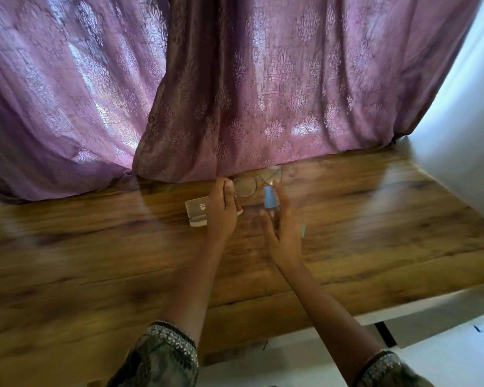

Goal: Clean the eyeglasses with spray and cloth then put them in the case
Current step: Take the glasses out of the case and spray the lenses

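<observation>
step: spraying | left hand pinched eyeglasses just beyond case | right hand, fingers spread round spray bottle, hold unclear | next: aim nozzle at lens

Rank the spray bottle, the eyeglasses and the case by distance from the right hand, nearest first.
1. Spray bottle: right at the fingers of the right hand, between thumb and forefinger.
2. Eyeglasses: just beyond the bottle and to the left, held by the left hand.
3. Case: farthest, lying on the far left side of the left hand.
</observation>
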Demonstrator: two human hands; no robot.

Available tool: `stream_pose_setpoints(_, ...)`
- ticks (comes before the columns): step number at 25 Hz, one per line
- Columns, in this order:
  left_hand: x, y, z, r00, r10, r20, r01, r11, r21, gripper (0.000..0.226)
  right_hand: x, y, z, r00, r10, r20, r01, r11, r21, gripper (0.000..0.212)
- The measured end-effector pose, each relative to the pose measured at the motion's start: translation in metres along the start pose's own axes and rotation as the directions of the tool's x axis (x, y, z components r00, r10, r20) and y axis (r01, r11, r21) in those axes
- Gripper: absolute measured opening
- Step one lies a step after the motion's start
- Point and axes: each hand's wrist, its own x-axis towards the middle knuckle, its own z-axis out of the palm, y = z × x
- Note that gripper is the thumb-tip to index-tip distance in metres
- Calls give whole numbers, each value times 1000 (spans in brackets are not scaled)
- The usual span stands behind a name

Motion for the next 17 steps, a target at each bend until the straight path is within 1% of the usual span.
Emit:
stream_pose_setpoints(3, -1, -1, 6, 1000, 3, 13, -2, 999, -36, 31, 7, -6, -5, 998, -61, 23, 62, 997, -49, 47)
stream_pose_setpoints(8, -4, 2, 11, 999, -25, 20, 26, 998, -62, 32, 18, -16, -13, 999, -21, 30, 24, 994, -107, 47)
stream_pose_setpoints(12, -5, 4, 12, 999, -46, 24, 48, 995, -87, 47, 22, -22, -11, 990, -45, 132, 72, 976, -207, 58)
stream_pose_setpoints(14, -6, 7, 8, 998, -58, 19, 60, 995, -82, 47, 21, -24, -10, 987, -27, 160, 68, 963, -260, 62)
stream_pose_setpoints(17, -10, 15, 2, 996, -81, 23, 82, 993, -89, 36, 18, -28, -8, 988, 15, 153, 31, 956, -293, 63)
